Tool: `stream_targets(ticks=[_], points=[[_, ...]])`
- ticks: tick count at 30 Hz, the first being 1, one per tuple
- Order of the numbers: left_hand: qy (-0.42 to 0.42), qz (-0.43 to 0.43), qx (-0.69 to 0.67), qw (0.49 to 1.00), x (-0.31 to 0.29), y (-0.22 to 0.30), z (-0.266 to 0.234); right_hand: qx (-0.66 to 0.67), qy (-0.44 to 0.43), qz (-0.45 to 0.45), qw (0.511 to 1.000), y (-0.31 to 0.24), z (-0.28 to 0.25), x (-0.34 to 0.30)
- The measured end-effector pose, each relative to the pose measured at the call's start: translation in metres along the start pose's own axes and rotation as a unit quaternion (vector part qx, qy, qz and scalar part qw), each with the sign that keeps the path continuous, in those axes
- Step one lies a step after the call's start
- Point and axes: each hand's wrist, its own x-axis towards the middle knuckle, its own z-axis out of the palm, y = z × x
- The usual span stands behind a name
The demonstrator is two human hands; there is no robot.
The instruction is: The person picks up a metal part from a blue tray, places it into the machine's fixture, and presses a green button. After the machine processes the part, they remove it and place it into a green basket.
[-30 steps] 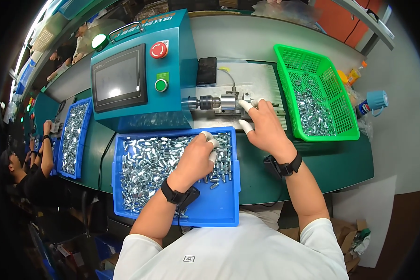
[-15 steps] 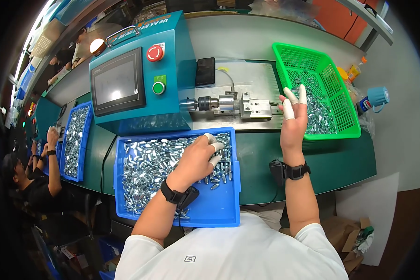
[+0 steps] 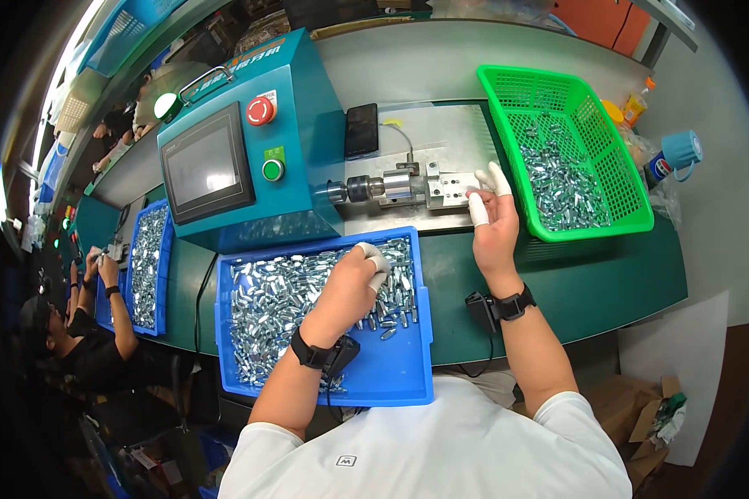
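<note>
My left hand (image 3: 348,289), white finger covers on its tips, is closed with curled fingers over small silvery metal parts (image 3: 275,303) in a blue tray (image 3: 391,366). Whatever its fingertips hold is hidden. My right hand (image 3: 498,233), also with white finger covers, is at the right end of a metal clamping block (image 3: 453,190). Its thumb and fingers are bent together around that end; what they pinch cannot be made out. Left of the block, a chuck (image 3: 362,189) sticks out from a teal machine (image 3: 308,125).
A green basket (image 3: 632,212) holding similar metal parts stands at the right, near a blue cup (image 3: 681,150). A black phone (image 3: 362,130) lies behind the chuck. The machine carries a screen (image 3: 204,162) and a red button (image 3: 260,111). Another person works at the left beside a second blue tray (image 3: 165,274).
My right hand has moved left from the green basket's edge to the clamping block, its fingers drawing together. My left hand's fingers have curled in more. The lamp atop the machine has turned from orange to green.
</note>
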Motion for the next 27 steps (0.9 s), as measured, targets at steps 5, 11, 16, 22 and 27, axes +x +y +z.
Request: stream_targets(ticks=[5, 11, 16, 22, 27], points=[[0.023, 0.013, 0.003, 1.000, 0.002, -0.004, -0.007, -0.002, -0.006, -0.005, 1.000, 0.001, 0.001, -0.004], [-0.020, 0.012, 0.106, 0.994, 0.001, 0.000, -0.009, -0.015, -0.024, 0.003, 1.000, 0.005, 0.000, -0.006], [-0.031, -0.014, 0.081, 0.996, 0.007, 0.015, -0.017, -0.030, -0.025, -0.002, 0.999, 0.007, 0.002, -0.008], [0.017, -0.040, -0.042, 0.998, 0.032, 0.035, -0.029, -0.016, -0.001, -0.013, 1.000, 0.005, 0.005, -0.007], [0.018, 0.013, -0.030, 0.999, 0.051, 0.047, -0.029, -0.047, -0.015, -0.016, 0.999, 0.006, 0.003, -0.007]])
